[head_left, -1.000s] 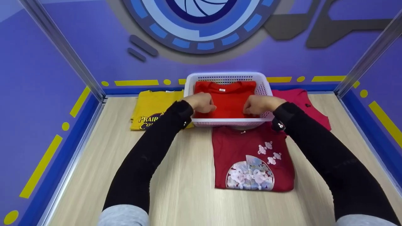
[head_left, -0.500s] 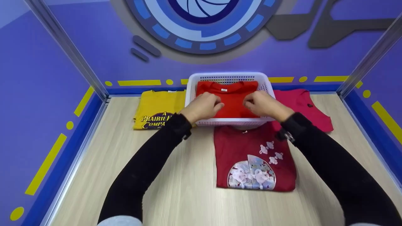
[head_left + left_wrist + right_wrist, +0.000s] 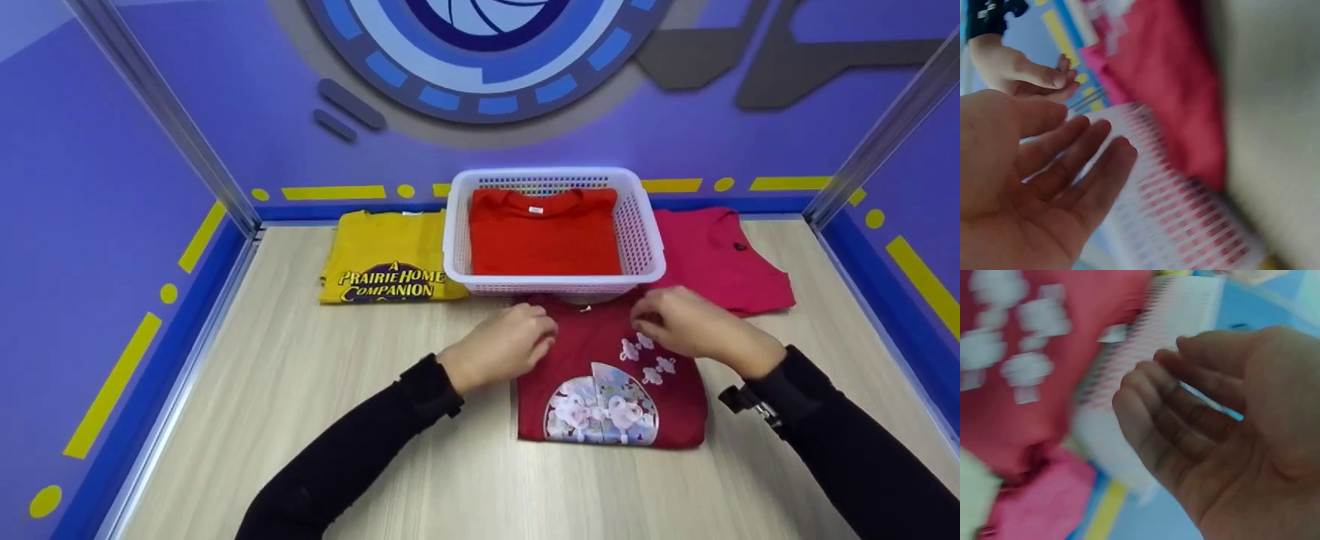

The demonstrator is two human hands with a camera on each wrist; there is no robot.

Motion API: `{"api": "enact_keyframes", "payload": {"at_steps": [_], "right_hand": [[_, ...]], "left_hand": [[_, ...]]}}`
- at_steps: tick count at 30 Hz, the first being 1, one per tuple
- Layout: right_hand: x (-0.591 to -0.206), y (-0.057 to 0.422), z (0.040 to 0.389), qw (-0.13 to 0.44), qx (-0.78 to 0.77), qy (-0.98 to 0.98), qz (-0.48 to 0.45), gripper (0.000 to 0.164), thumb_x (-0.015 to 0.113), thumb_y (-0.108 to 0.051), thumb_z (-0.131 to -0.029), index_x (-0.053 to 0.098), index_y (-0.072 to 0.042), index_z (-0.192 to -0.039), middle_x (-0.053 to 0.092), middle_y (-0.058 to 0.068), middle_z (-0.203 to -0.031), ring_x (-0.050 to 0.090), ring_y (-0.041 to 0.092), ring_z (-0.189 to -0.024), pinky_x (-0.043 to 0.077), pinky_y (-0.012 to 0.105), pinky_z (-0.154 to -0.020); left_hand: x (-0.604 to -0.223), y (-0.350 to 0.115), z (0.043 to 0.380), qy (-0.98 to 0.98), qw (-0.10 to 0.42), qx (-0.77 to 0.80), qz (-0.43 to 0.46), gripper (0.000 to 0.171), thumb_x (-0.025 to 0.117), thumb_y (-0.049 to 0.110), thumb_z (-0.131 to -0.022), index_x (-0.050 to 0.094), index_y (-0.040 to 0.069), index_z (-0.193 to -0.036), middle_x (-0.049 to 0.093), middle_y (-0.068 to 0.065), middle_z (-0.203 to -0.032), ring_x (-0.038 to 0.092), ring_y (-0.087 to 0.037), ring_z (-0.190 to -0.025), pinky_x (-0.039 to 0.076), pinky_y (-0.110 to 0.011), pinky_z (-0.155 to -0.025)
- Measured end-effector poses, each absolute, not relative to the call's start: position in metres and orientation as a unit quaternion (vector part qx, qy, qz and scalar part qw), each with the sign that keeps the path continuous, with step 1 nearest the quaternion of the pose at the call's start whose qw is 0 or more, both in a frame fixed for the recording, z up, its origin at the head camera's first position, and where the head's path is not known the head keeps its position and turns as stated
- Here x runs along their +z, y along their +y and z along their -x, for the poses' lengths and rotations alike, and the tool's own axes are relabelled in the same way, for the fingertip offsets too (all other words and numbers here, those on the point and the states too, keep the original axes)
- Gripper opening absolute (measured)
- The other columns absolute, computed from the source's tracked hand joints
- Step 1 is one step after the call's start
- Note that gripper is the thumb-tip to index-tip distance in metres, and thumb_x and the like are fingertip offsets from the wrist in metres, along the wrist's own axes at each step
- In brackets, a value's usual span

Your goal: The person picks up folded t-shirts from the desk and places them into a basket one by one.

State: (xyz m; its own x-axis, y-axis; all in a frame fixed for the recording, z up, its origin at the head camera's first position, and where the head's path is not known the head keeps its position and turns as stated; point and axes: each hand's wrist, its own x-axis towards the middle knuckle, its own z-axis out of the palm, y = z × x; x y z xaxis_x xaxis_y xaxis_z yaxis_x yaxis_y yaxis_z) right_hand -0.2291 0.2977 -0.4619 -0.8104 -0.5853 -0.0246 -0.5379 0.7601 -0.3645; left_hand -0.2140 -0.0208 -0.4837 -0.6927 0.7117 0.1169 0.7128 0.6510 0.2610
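A folded dark red T-shirt [image 3: 570, 352] with a floral semicircle print lies on the table in front of the white basket [image 3: 555, 281]. Over its upper left side hovers my left hand [image 3: 499, 345], fingers loosely bent and holding nothing. My right hand [image 3: 697, 326] is above the shirt's upper right corner, also holding nothing. Both wrist views show relaxed fingers on the left hand [image 3: 1061, 180] and the right hand [image 3: 1213, 405], with gaps between them. Inside the basket lies a folded bright red T-shirt [image 3: 544, 240], its collar toward the back.
Left of the basket is a folded yellow T-shirt [image 3: 386, 255] with printed lettering. A pink shirt [image 3: 735, 262] lies to its right, partly behind the basket's edge. Purple panels [image 3: 225, 112] enclose the wooden table [image 3: 360, 390] at the back and sides.
Both hands have left the bright red shirt in the basket and come back toward the body, over the dark red shirt. Their fingers have loosened. The shirts and basket stay in place.
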Motion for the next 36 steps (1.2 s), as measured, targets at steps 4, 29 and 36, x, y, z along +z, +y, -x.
{"api": "enact_keyframes", "payload": {"at_steps": [4, 29, 36], "right_hand": [[-0.489, 0.312, 0.22, 0.081, -0.149, 0.949, 0.267, 0.014, 0.078, -0.009, -0.099, 0.083, -0.002, -0.11, 0.079, 0.008, -0.1, 0.07, 0.019, -0.09, 0.065, 0.047, -0.084], [-0.516, 0.273, 0.21, 0.038, -0.127, 0.951, 0.278, 0.012, 0.085, -0.01, -0.095, 0.077, -0.004, -0.102, 0.068, 0.007, -0.095, 0.066, 0.022, -0.09, 0.06, 0.047, -0.084], [-0.52, 0.254, 0.208, 0.028, -0.126, 0.947, 0.294, 0.012, 0.086, -0.01, -0.093, 0.076, -0.005, -0.098, 0.065, 0.005, -0.092, 0.063, 0.021, -0.087, 0.058, 0.045, -0.08]], "left_hand": [[-0.512, -0.015, 0.219, -0.922, 0.014, -0.087, 0.376, 0.018, 0.067, 0.022, -0.109, 0.081, 0.011, -0.114, 0.074, -0.005, -0.11, 0.07, -0.025, -0.105, 0.061, -0.037, -0.094], [-0.526, -0.051, 0.216, -0.937, 0.019, -0.097, 0.335, 0.015, 0.071, 0.016, -0.105, 0.083, 0.009, -0.109, 0.072, -0.008, -0.107, 0.068, -0.029, -0.102, 0.06, -0.04, -0.093], [-0.535, -0.073, 0.206, -0.937, 0.042, -0.122, 0.324, 0.012, 0.074, 0.016, -0.103, 0.082, 0.008, -0.109, 0.071, -0.008, -0.106, 0.067, -0.028, -0.101, 0.06, -0.041, -0.092]]}}
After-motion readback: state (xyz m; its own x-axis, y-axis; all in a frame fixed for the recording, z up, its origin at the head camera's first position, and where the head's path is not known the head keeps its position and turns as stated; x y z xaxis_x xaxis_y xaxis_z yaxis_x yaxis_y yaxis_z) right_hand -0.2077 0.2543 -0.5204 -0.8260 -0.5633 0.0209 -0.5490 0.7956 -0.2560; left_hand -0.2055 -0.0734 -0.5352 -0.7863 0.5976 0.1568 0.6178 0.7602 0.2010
